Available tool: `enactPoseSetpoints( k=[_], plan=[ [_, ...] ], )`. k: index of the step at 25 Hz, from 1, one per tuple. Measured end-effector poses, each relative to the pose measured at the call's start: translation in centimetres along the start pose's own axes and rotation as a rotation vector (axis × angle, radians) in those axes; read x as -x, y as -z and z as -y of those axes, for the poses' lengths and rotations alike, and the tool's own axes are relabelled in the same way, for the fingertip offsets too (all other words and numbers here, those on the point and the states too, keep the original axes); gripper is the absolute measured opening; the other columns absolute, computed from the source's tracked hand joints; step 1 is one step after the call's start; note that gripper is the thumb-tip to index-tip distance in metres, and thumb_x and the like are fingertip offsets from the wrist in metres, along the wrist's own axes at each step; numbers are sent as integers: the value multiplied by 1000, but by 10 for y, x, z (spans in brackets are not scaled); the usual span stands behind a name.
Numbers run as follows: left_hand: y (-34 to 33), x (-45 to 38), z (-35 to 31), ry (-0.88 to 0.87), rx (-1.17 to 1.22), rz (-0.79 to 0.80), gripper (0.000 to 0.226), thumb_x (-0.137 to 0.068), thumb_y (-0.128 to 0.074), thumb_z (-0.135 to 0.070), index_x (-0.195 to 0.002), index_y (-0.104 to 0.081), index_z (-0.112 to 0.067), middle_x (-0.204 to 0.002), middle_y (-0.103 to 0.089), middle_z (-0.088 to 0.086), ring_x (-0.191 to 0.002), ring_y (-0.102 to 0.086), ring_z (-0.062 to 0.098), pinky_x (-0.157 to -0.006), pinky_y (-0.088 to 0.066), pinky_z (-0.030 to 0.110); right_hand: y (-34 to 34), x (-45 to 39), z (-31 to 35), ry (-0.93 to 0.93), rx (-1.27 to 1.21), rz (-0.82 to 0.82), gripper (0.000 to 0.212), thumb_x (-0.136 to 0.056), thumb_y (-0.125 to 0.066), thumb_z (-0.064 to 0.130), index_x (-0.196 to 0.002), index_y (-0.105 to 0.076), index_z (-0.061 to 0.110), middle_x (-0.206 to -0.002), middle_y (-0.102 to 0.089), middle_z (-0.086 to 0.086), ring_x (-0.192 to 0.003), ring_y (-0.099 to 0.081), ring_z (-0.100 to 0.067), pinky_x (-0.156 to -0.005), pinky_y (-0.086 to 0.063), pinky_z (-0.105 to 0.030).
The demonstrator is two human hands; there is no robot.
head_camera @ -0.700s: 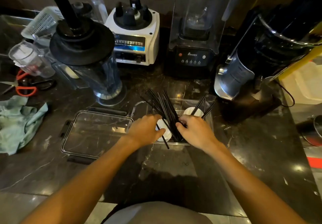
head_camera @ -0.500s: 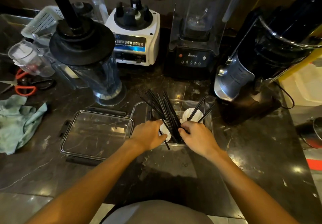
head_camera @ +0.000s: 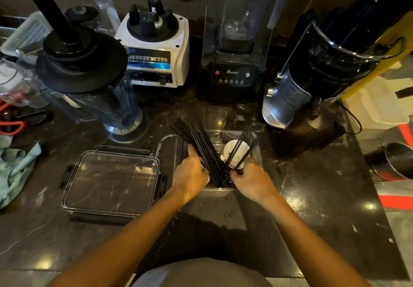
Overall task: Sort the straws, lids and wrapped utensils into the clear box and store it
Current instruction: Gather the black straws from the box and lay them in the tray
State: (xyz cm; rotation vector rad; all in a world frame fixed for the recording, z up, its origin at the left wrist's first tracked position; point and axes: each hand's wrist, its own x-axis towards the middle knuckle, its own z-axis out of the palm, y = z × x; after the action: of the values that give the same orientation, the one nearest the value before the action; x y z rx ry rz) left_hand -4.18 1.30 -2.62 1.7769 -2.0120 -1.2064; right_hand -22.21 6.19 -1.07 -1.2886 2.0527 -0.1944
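A dark marble counter (head_camera: 312,197) is seen under warm, dim light, its far edge lined with a jug (head_camera: 93,90), a white base (head_camera: 156,47), a black blender (head_camera: 234,63) and a juicer (head_camera: 324,74). The clear box (head_camera: 257,152) is set mid-counter, with black straws (head_camera: 201,146) fanned upright in it beside white lids (head_camera: 234,152). Its cover (head_camera: 109,181) is laid flat to the left. The left hand (head_camera: 190,172) is pressed against the straws, fingers fairly straight. The right hand (head_camera: 252,179) is curled at their base; its grip cannot be told. A green cloth (head_camera: 15,170) is left at the counter's left edge.
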Motion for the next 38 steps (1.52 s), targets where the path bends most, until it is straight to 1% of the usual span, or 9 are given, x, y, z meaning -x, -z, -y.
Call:
enactPoseSetpoints(
  k=[4, 6, 12, 16, 21, 24, 29, 33, 38],
  plan=[
    [-12, -8, 7, 150, 236, -9, 30, -101, -60, -17, -129, -55, -13, -90, -67, -5, -77, -68, 10, -54, -46, 10, -8, -2, 0, -48, -68, -125, 41, -98, -65, 30, -130, -53, 8, -118, -66, -9, -108, -68, -32, -79, -50, -33],
    [-18, -12, 12, 184, 311, -39, 27, -100, -62, -18, -125, -55, -13, -101, -67, -1, -81, -64, 6, -56, -44, 9, -11, -3, 1, -60, -32, -244, 46, -98, -65, 30, -133, -51, 4, -127, -57, -14, -108, -66, -36, -76, -46, -33],
    [-36, -37, 24, 277, 366, -48, 64, -74, -75, -39, -130, -54, -16, -125, -57, 3, -114, -62, 18, -101, -55, 37, -21, -22, 7, -117, -65, -192, 68, -90, -74, 37, -138, -44, -1, -137, -52, -22, -119, -60, -43, -92, -53, -45],
    [-59, -68, 40, 403, 484, -130, 90, -47, -66, -62, -124, -62, -16, -120, -67, 4, -111, -68, 21, -95, -60, 42, -20, -38, 7, -122, -172, -157, 58, -89, -76, 39, -133, -56, 9, -142, -50, -13, -124, -57, -35, -97, -50, -40],
    [-59, -80, 20, 549, 669, -187, 97, -38, -65, -61, -123, -63, -14, -123, -65, 10, -113, -65, 29, -96, -58, 47, -22, -52, 11, 4, -199, -80, 31, -83, -74, 37, -104, -68, 15, -110, -67, -9, -88, -69, -21, -76, -60, -39],
    [-49, -77, 4, 584, 758, -184, 79, -50, -75, -50, -122, -68, -18, -117, -72, 5, -112, -68, 27, -96, -58, 45, -24, -57, 14, 62, -255, -52, 19, -83, -77, 23, -96, -69, 11, -92, -71, -7, -78, -68, -15, -62, -53, -25],
    [-28, -62, -14, 489, 903, -50, 28, -82, -79, -11, -111, -76, -10, -101, -79, 6, -98, -75, 21, -84, -61, 34, -22, -61, 9, 211, -335, 153, 32, -82, -81, 11, -113, -72, 13, -101, -77, -2, -93, -74, -10, -84, -59, -29],
    [-21, -56, -16, 394, 845, 2, 26, -91, -73, -13, -117, -72, -10, -104, -77, 3, -99, -73, 14, -70, -56, 17, -28, -59, 2, 236, -327, 198, 53, -70, -87, 39, -118, -69, 26, -115, -69, -3, -103, -71, -10, -92, -60, -33],
    [-17, -54, -19, 313, 884, 81, 41, -92, -75, -19, -132, -66, -15, -121, -73, 4, -114, -68, 17, -85, -54, 24, -38, -55, 7, 220, -321, 160, 75, -65, -85, 50, -131, -63, 24, -120, -69, 3, -111, -68, -9, -95, -58, -35]
  ],
)
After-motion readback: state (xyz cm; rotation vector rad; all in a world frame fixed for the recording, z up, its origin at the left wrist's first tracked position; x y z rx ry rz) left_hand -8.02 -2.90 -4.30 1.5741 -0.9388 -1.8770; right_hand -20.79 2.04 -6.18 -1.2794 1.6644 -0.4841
